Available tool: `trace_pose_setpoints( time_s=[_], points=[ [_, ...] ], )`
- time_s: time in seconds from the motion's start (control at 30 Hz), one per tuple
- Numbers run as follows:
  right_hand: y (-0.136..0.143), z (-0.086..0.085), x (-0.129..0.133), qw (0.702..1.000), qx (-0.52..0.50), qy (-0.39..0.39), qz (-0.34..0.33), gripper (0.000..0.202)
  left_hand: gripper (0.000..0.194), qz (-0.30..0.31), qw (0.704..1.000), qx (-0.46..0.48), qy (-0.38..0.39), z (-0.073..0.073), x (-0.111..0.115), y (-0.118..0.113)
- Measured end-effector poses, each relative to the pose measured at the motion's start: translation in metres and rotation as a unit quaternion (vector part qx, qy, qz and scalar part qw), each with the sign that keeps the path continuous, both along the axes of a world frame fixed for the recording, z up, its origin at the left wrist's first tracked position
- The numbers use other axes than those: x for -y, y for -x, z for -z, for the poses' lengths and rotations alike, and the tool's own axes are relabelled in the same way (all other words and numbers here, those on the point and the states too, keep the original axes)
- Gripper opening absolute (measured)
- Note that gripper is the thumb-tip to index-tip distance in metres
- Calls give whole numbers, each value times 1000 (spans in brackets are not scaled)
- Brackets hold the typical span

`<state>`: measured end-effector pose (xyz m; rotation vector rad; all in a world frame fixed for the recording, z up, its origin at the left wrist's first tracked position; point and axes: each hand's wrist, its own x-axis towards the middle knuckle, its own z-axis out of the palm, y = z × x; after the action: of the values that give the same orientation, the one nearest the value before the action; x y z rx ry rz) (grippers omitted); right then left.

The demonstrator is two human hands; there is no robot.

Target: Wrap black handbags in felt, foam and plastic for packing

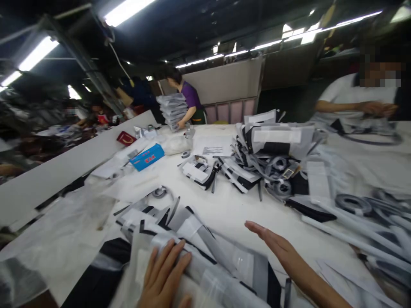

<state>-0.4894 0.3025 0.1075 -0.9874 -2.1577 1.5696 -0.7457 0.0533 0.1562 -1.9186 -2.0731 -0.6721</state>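
My left hand [167, 271] lies with fingers spread on a grey and white bundle [221, 280] wrapped in clear plastic, at the bottom of the view. My right hand [269, 239] is held edge-on above the white table, fingers stretched out, just right of the bundle and holding nothing. Behind the bundle lie more grey, white and black fabric pieces [194, 224] with dark edging. A coiled grey strap [159, 191] rests beyond them. A black piece [104, 267] sits left of my left hand.
A heap of grey and black pieces with coiled straps [279, 162] covers the right middle of the table [224, 209]. A blue box [147, 157] and loose clear plastic [70, 231] lie left. One person [192, 96] holds stacked packages; another [343, 94] works at right.
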Motion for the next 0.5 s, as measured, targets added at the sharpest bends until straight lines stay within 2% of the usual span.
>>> trace_pose_setpoints(
  time_s=[0.1,0.17,0.2,0.27,0.3,0.33,0.37,0.4,0.47,0.5],
  points=[
    [9,-75,39,991,-29,-68,-110,57,51,8,1000,1,7,-14,-5,-10],
    [14,-104,65,973,-22,-134,-189,67,54,0,999,37,38,-24,-6,-17],
    [17,-111,76,963,-6,-163,-215,72,55,2,997,66,47,-29,-4,-19],
    [22,-114,93,948,38,-209,-237,75,54,0,988,146,43,-35,11,-16],
    [23,-111,97,943,58,-228,-234,74,52,-30,980,195,15,-35,25,-13],
    [23,-108,100,940,72,-242,-230,73,49,-90,965,246,-30,-33,45,-8],
    [23,-104,100,937,79,-255,-226,72,46,-175,936,294,-87,-28,69,-4],
    [21,-101,99,935,81,-265,-221,72,43,-278,886,337,-158,-20,97,-1],
    [18,-99,94,936,72,-275,-208,72,46,-464,742,423,-234,5,154,-4],
    [17,-99,92,938,68,-274,-204,72,51,-521,653,493,-244,21,180,-11]
  ],
)
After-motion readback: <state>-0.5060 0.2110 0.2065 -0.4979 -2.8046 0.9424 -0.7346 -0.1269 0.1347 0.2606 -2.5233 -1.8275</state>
